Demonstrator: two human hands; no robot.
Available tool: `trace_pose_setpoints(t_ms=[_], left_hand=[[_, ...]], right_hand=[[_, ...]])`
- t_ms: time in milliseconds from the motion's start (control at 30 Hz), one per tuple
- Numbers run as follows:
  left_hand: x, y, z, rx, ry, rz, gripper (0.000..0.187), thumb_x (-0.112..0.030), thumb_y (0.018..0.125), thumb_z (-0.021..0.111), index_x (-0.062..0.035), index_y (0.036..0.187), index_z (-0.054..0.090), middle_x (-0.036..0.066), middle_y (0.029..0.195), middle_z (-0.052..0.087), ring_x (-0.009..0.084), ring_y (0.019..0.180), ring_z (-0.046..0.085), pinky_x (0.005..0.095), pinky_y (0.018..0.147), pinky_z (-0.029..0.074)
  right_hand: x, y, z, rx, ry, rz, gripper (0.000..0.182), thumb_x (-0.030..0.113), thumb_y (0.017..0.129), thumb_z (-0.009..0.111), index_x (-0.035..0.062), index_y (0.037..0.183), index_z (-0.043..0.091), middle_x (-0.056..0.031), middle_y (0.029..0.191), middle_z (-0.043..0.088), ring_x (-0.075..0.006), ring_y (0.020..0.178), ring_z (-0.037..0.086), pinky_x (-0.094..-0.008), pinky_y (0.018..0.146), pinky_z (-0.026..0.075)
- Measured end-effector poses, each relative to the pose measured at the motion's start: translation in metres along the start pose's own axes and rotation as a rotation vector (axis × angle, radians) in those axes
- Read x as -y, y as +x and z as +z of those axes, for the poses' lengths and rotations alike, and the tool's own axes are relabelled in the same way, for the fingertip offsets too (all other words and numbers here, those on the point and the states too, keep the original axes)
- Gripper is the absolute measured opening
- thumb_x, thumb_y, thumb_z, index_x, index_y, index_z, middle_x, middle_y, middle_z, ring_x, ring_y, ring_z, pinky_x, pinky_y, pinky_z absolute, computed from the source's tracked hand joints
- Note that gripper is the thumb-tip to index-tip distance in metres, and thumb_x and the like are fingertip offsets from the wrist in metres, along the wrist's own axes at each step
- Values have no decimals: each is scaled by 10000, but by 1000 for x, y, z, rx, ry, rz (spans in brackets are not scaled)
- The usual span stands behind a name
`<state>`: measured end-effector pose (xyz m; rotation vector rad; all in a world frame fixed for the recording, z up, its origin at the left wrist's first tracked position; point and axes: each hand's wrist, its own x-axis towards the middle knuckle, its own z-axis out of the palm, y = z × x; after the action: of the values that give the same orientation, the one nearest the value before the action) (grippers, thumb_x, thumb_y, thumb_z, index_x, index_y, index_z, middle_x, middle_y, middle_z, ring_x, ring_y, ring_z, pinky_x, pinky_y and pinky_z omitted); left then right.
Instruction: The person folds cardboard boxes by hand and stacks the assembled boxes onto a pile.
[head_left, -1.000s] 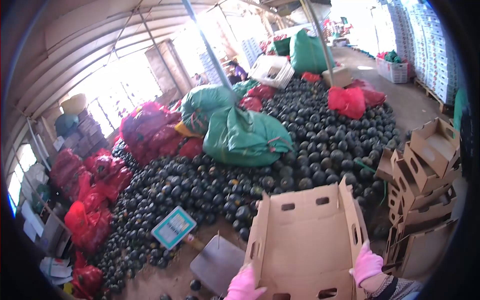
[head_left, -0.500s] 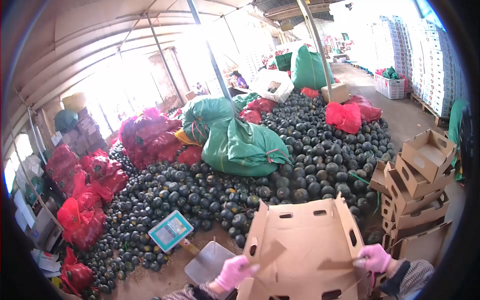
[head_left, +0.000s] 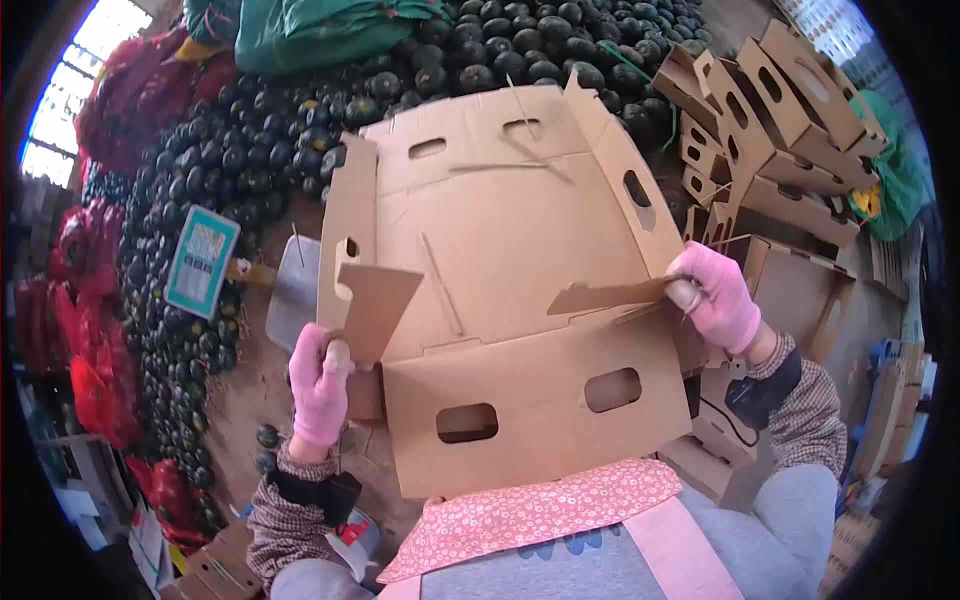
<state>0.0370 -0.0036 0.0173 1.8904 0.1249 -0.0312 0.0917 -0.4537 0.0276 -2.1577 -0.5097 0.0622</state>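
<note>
In front of my body lies a brown cardboard box (head_left: 500,220), partly unfolded, with oval hand holes in its walls. Its near flap (head_left: 530,410) slopes down toward me. My left hand (head_left: 321,385), in a pink glove, pinches the left corner flap (head_left: 380,305) between thumb and fingers. On the other side my right hand (head_left: 718,298), also in pink, grips the right corner flap (head_left: 610,295). Both corner flaps are bent inward over the box floor. A few dry stems (head_left: 440,285) lie on the cardboard.
Dark green pumpkins or squashes (head_left: 250,150) pile up beyond and to the left. A scale with a teal display (head_left: 203,262) and metal plate (head_left: 297,290) stands left of the box. Folded cardboard boxes (head_left: 770,130) are stacked at right. Red net bags (head_left: 95,380) lie at far left.
My view has tilted down toward the box. My hands have gone from its side walls to the near corner flaps, which are now bent inward.
</note>
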Motion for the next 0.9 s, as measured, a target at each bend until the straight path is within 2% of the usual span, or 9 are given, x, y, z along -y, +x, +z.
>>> trace_pose_setpoints(t_ms=[167, 267, 400, 467, 567, 667, 700, 800, 900], left_hand=[[16, -1, 14, 18, 40, -27, 172, -71, 864, 694, -40, 818, 532, -19, 742, 562, 69, 675, 528, 246, 594, 434], [5, 3, 15, 192, 435, 349, 199, -31, 769, 773, -28, 783, 574, 12, 691, 554, 67, 654, 535, 266, 577, 440], [20, -5, 3, 138, 126, -123, 240, 2, 711, 791, -21, 807, 572, -1, 705, 568, 82, 655, 543, 275, 574, 449], [21, -2, -3, 150, 197, -57, 232, -7, 697, 772, -23, 817, 574, 4, 712, 575, 75, 682, 548, 264, 614, 465], [4, 10, -18, 295, 227, -157, 207, -94, 723, 757, -27, 813, 584, 23, 766, 594, 104, 742, 567, 302, 660, 484], [10, 32, -53, 428, 1082, 640, 221, -211, 792, 714, -47, 844, 576, 108, 874, 589, 205, 833, 603, 350, 652, 499], [-27, 35, -40, 197, 1344, 760, 253, -287, 821, 683, -51, 862, 600, 136, 913, 587, 252, 890, 601, 384, 679, 505], [-77, 44, 30, 277, 1628, 190, 434, -468, 853, 621, -39, 911, 646, 176, 947, 627, 341, 948, 636, 446, 749, 530], [-63, 89, 80, 715, 1136, -202, 438, -437, 836, 616, -14, 911, 701, 179, 926, 696, 374, 862, 675, 472, 746, 541]], right_hand=[[-5, 4, 12, 116, -178, -195, 122, 60, 786, 710, 53, 873, 625, -129, 743, 527, -320, 716, 538, -389, 651, 449], [-14, -2, 2, 280, 15, -116, 111, -9, 778, 707, 39, 840, 629, -95, 780, 590, -261, 772, 591, -348, 709, 481], [-58, -25, -27, 226, 720, 222, 183, -129, 778, 623, 36, 853, 653, -29, 863, 647, -143, 835, 626, -272, 774, 501], [-61, -30, -28, 210, 831, 335, 157, -63, 814, 630, 44, 927, 648, -6, 871, 627, -104, 831, 607, -257, 754, 495], [-25, -25, -16, 108, 510, 314, 151, 49, 817, 629, 34, 967, 622, -9, 886, 598, -93, 819, 568, -244, 728, 473], [-29, -27, -15, 101, 262, 74, 299, -76, 606, 499, 28, 846, 645, -110, 873, 605, -236, 808, 621, -298, 709, 481], [-29, -27, -14, 107, 174, 15, 283, -73, 608, 509, 32, 836, 640, -119, 874, 607, -262, 806, 621, -307, 711, 485], [-20, -19, -4, 114, -14, -115, 232, -68, 610, 542, 63, 787, 615, -136, 831, 584, -327, 757, 583, -344, 659, 469], [-17, -17, 0, 126, -108, -113, 214, -64, 607, 575, 69, 773, 601, -134, 816, 577, -333, 763, 570, -357, 651, 456]])
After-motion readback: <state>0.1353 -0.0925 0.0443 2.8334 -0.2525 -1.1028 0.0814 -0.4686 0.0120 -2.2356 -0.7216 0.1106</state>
